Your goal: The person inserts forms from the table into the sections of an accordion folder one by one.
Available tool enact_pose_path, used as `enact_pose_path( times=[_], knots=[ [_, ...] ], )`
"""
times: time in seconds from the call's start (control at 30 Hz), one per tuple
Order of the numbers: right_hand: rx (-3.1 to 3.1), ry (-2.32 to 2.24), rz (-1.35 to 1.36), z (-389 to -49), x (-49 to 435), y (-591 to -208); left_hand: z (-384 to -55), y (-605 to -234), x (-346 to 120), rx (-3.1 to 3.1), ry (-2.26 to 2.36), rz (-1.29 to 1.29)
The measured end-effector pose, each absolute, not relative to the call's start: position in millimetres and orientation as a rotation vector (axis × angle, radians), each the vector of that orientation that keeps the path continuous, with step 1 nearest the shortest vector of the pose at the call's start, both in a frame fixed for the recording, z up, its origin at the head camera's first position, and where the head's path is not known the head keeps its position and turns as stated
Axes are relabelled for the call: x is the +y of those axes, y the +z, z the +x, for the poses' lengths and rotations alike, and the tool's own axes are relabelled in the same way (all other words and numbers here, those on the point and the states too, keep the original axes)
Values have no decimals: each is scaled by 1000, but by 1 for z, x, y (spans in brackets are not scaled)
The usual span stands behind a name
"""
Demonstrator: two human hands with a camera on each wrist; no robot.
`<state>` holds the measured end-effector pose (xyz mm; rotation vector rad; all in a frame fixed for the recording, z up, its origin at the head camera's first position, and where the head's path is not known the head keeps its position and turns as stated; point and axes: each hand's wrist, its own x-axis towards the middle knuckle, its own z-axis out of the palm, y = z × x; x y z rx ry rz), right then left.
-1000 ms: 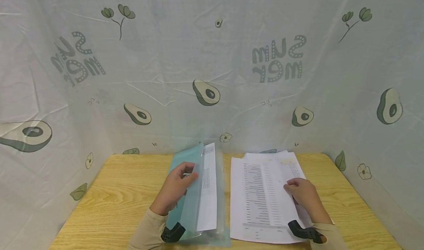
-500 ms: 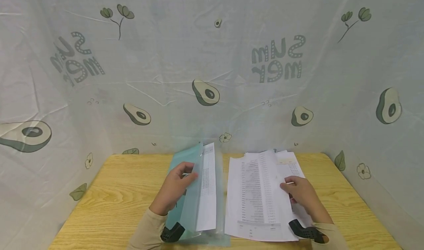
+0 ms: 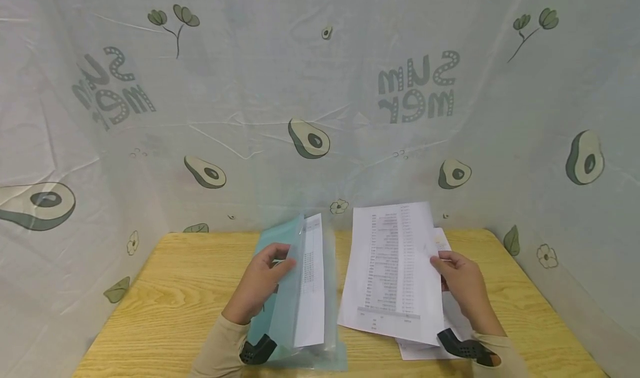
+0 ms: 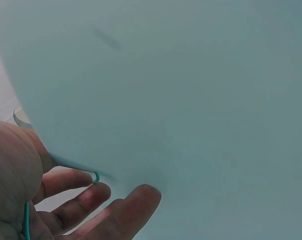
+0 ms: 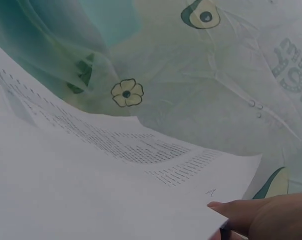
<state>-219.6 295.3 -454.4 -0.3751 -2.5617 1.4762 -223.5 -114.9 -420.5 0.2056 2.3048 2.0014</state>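
On the left, a translucent blue-green plastic folder (image 3: pixel 287 306) lies with its cover raised, and a printed white sheet (image 3: pixel 311 289) shows inside it. My left hand (image 3: pixel 260 280) grips the edge of the raised cover between thumb and fingers. The left wrist view is mostly filled by this cover (image 4: pixel 190 110), fingers (image 4: pixel 136 210) at its edge. My right hand (image 3: pixel 462 278) pinches the right edge of a printed paper sheet (image 3: pixel 390 267), lifted and tilted up. In the right wrist view that sheet (image 5: pixel 101 185) bows, with my thumb at its edge.
More white papers (image 3: pixel 457 317) lie on the wooden table (image 3: pixel 190 289) beneath the lifted sheet. A curtain with avocado prints (image 3: pixel 310 139) hangs behind the table and along its sides. Black wrist cameras (image 3: pixel 257 349) are strapped to both forearms.
My right hand has lifted the printed sheet off the pile; its top edge now stands higher, baring papers below. The left hand still holds the folder cover, almost unmoved.
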Motion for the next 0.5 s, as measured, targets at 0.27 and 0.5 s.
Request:
enact_pose_path(
  times=[0.27,0.5],
  knots=[
    [-2499,1482,-365,-217,295,-444,-224,-421,-117,2276,2025,200],
    [-2448,1471,-384,-215,295,-441,-224,-421,-116,2270,2029,203]
  ],
)
